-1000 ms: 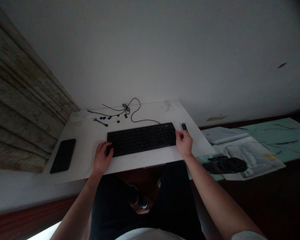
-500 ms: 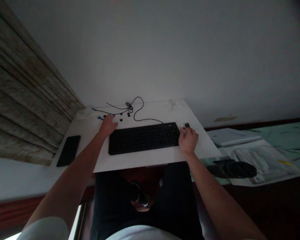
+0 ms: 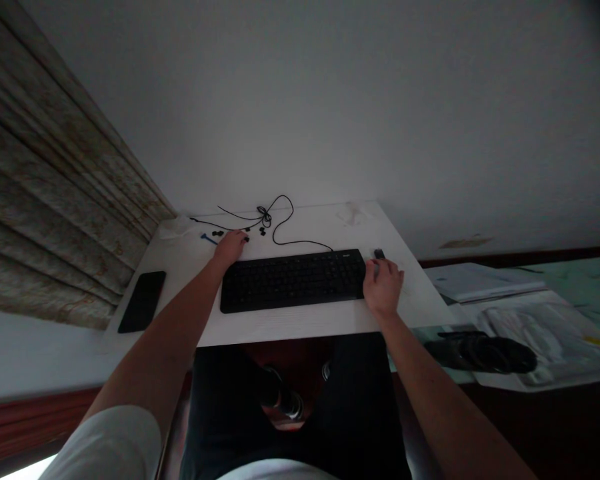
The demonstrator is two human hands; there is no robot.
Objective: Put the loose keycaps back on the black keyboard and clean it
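A black keyboard (image 3: 294, 280) lies across the middle of the white desk (image 3: 280, 323), and its thin black cable (image 3: 273, 220) coils toward the wall. My left hand (image 3: 230, 247) reaches past the keyboard's far left corner, among several small black keycaps (image 3: 250, 231) and a blue tool (image 3: 209, 238). Its fingers curl down over the keycaps; whether they hold one is hidden. My right hand (image 3: 383, 285) rests against the keyboard's right end, fingers bent. A small dark object (image 3: 379, 253) lies just beyond its fingertips.
A black phone (image 3: 143, 300) lies flat at the desk's left edge. Ribbed curtains (image 3: 45, 220) hang on the left. To the right, lower down, are papers (image 3: 480, 280), a plastic sleeve (image 3: 555, 337) and a dark bundle (image 3: 485, 352). My legs fill the gap below the desk.
My left hand left the keyboard's near left corner and reached forward to the loose keycaps behind it. My right hand stayed at the keyboard's right end.
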